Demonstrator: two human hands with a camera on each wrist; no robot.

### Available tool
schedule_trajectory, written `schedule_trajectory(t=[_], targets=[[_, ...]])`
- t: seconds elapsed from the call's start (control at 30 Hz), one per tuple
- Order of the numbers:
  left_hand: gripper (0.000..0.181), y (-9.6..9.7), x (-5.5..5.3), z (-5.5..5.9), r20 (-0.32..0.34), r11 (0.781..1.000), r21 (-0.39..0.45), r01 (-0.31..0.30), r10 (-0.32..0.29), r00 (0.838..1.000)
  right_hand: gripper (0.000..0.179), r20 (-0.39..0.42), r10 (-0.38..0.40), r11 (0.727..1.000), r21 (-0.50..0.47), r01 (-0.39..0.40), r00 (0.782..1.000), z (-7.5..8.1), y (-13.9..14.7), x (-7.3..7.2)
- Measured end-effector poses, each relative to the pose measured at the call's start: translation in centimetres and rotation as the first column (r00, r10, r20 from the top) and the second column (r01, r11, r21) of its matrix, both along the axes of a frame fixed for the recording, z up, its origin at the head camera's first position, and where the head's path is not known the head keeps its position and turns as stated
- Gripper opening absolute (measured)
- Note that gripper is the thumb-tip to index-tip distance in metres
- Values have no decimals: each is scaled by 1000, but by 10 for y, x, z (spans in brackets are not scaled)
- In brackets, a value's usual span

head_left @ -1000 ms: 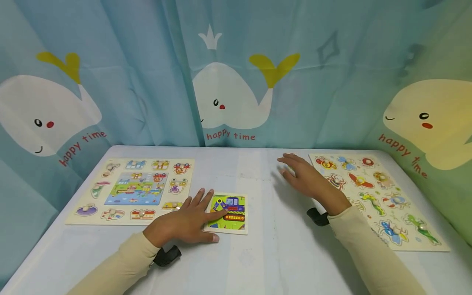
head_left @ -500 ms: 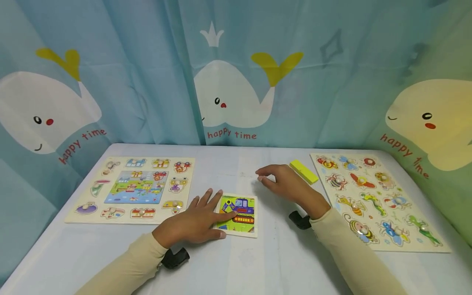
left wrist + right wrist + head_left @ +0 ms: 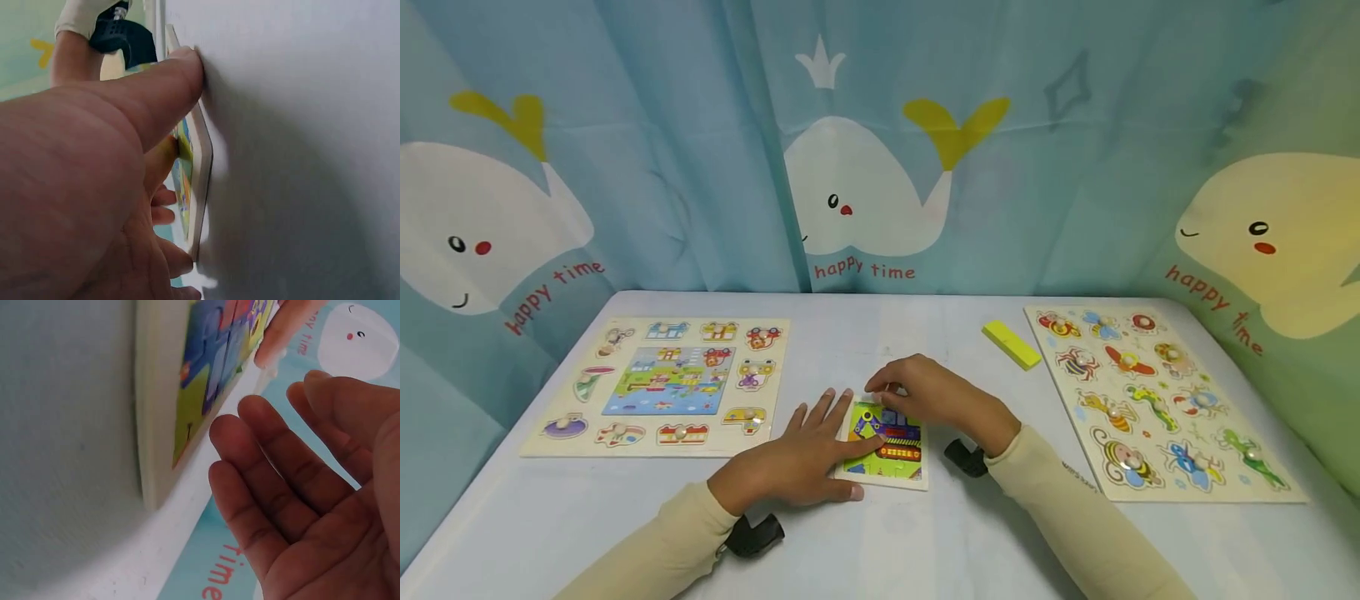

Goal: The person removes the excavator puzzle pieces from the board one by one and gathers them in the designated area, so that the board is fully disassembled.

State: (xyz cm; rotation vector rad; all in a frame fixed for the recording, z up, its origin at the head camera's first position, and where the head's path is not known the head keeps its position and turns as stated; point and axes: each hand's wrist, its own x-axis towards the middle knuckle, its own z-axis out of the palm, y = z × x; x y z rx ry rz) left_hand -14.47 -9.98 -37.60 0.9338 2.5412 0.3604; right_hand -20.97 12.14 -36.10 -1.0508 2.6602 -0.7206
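A small square jigsaw puzzle (image 3: 891, 471) with a digger picture in a pale frame lies mid-table. My left hand (image 3: 797, 462) rests at its left side, fingers spread, the index finger lying across the picture. In the left wrist view the left thumb (image 3: 178, 81) reaches along the frame's near edge. My right hand (image 3: 932, 392) is at the puzzle's far edge, covering its top right corner in the head view. The right wrist view shows its fingers (image 3: 244, 487) loosely bent beside the puzzle (image 3: 206, 394), with nothing held between them and the thumb.
On the left lies a vehicle knob puzzle board (image 3: 625, 429). An insect knob puzzle board (image 3: 1078, 417) lies on the right, with a yellow block (image 3: 1011, 344) beside its upper left corner. A blue whale-print curtain (image 3: 722, 208) stands behind the table.
My right hand has moved left from beside the insect board to the small puzzle, leaving the yellow block in sight. The small puzzle and my left hand have shifted slightly right.
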Motion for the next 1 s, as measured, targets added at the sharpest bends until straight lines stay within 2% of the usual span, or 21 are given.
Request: schedule_trajectory(t=[0.17, 0.37, 0.63, 0.87, 1.0], targets=[[74, 3, 5, 0, -23, 999, -33, 34, -34, 999, 19, -14, 29, 999, 23, -29, 999, -4, -3, 3], [81, 5, 10, 0, -31, 997, -62, 40, -42, 999, 17, -57, 85, 993, 82, -80, 995, -5, -9, 7], [82, 5, 11, -2, -28, 997, -73, 33, -35, 999, 20, -115, 58, 981, 193, -35, 992, -6, -16, 14], [83, 6, 11, -3, -18, 997, -68, 28, -30, 999, 40, -154, 60, 957, 289, -13, 986, -6, -18, 18], [83, 6, 10, -4, -18, 997, -72, 32, -33, 999, 42, -161, 63, 950, 312, -10, 985, -6, -19, 18]])
